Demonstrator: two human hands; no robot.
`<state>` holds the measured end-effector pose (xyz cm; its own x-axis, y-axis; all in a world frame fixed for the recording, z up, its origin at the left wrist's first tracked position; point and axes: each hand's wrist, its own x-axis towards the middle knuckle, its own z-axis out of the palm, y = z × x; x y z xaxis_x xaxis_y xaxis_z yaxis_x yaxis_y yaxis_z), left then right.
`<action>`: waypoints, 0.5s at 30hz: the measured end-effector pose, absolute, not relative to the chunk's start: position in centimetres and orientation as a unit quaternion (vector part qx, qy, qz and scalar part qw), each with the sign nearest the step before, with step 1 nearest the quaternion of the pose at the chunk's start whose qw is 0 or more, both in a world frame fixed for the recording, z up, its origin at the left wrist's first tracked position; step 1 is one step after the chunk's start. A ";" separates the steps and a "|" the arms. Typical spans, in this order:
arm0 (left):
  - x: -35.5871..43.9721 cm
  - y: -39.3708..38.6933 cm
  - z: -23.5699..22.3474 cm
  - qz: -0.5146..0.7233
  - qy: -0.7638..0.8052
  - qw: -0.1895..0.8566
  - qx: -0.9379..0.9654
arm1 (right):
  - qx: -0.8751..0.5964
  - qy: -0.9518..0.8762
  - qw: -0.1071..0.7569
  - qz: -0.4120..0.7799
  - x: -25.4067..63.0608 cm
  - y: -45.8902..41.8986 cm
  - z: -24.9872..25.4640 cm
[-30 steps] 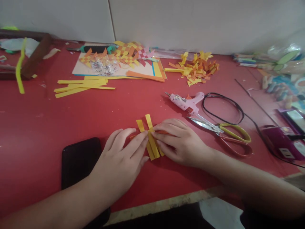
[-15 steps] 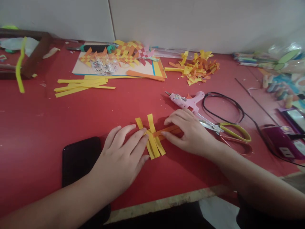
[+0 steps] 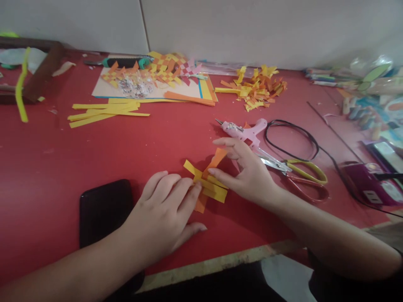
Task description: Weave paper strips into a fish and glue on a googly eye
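Observation:
A small weave of yellow paper strips [image 3: 217, 191] and orange paper strips [image 3: 218, 156] lies on the red table before me. My left hand [image 3: 168, 205] rests palm down at its left, index fingertip pressing on the crossing. The left thumb sticks out, touching no strip. From the right, my right hand [image 3: 244, 167] has an orange strip between its thumb and bent fingers, with the index finger lifted off. Part of the weave's left side is hidden under the left fingers.
A black phone [image 3: 105, 209] lies left of my left forearm. Behind my right hand are a pink glue gun [image 3: 250, 133] and scissors [image 3: 307, 172]. Loose yellow strips [image 3: 100, 113], paper scraps [image 3: 261, 88] and finished woven pieces [image 3: 166, 67] lie further back.
The weave has turned so that its yellow strips now point right and the orange ones run up and down. My left fingers shifted slightly down and right; the right index finger has lifted.

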<state>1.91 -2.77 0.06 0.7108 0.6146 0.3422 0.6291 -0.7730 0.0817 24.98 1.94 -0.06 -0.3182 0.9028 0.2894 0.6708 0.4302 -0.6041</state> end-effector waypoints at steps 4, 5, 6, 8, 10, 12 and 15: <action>2.0 -2.8 0.1 -0.178 -0.330 0.025 -0.927 | -0.491 -0.796 0.326 0.138 24.6 1.6 -0.4; 2.0 -2.8 0.1 -0.178 -0.330 0.025 -0.927 | -0.483 -0.805 0.324 0.117 24.6 1.4 -0.4; 2.0 -2.8 0.1 -0.177 -0.330 0.025 -0.927 | -0.472 -0.817 0.318 0.098 24.5 1.2 -0.3; 2.1 -2.9 0.1 -0.175 -0.333 0.024 -0.926 | -0.440 -0.844 0.294 0.082 24.6 0.7 0.0; 2.2 -3.1 0.0 -0.180 -0.338 0.025 -0.923 | -0.400 -0.869 0.277 0.095 24.8 0.2 0.2; 2.3 -3.3 0.0 -0.193 -0.338 0.032 -0.920 | -0.359 -0.885 0.278 0.105 25.0 0.0 0.2; 2.4 -3.5 -0.1 -0.195 -0.342 0.044 -0.918 | -0.311 -0.903 0.279 0.100 25.3 0.0 0.1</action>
